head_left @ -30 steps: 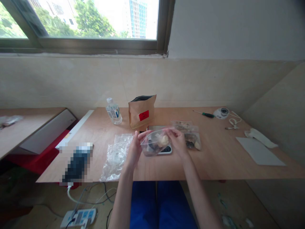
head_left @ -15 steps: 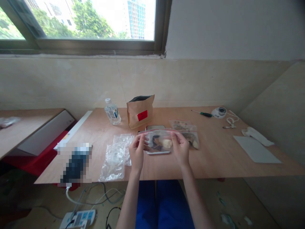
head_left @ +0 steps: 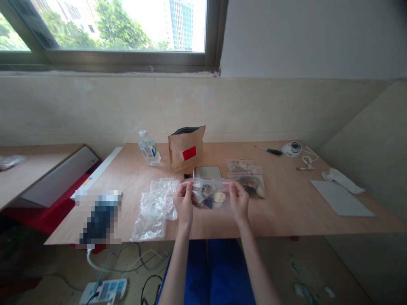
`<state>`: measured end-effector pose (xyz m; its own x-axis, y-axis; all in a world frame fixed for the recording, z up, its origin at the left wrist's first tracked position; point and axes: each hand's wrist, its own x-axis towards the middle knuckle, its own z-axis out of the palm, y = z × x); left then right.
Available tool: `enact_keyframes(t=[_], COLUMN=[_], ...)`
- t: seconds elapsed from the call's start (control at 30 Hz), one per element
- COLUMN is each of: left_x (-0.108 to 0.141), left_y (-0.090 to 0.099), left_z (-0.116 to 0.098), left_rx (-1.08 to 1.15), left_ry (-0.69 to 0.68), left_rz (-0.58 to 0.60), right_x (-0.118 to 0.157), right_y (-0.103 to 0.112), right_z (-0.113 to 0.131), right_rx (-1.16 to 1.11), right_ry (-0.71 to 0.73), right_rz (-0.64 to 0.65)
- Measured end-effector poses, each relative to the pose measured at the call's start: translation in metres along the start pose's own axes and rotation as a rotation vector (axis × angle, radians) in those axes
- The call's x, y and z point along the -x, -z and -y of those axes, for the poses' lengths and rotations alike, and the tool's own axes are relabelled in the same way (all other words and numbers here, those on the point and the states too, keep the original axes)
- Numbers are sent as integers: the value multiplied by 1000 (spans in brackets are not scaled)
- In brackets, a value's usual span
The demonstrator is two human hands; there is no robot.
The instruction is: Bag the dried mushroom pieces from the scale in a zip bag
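View: head camera, looking forward and down at a wooden table under a window.

Left hand: closed in a pinch, thumb and fingers on the left end of the zip bag's upper edge.

Right hand: closed the same way on the bag's right end, so the bag spans between the hands.

Zip bag: clear, with a red-striped seal, held flat-on near the table's front edge; whether it touches the table is hard to tell from this angle. The dark and pale lumps inside are too blurred to identify.

Handling: probably light, soft and slippery, with contents that can slide to one end. The sealed upper edge looks the firmest place to hold.

Room: open table lies to the right, and the front edge is near below the hands. A flat grey slab sits just behind the bag, a second filled bag just beside it on the right, and crumpled clear bags just left.

Rest: kraft pouch with a red label, water bottle, screwdriver, grey sheet.
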<state>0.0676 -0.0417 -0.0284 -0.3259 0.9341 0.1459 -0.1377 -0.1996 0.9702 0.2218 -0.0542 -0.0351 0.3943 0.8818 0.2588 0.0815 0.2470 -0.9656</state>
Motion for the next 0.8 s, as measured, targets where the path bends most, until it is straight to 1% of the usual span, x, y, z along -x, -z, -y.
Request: enact_keyframes(t=[0.17,0.23,0.33,0.5,0.63,0.8], left_x=[-4,-4,-4,-7,-8,-9], left_y=[4,6,8,8,10,12], left_z=[29,38,48,51,50,54], left_rx=[-99,-131,-167,-186,-163,-83], left_ry=[-50,-51,-57,-60,-56,-30], left_rz=[60,64,53,54,56,60], right_x=[-5,-4,-3,-4,-4,-3], right_y=[3,6,9,9,8,7], right_z=[-36,-47,-58,-63,-64,-58], right_rx=[81,122,164,170,117,36], right_ry=[16,5,3,0,-73,-161], right_rz=[-90,-95,-91,-109,-97,-82])
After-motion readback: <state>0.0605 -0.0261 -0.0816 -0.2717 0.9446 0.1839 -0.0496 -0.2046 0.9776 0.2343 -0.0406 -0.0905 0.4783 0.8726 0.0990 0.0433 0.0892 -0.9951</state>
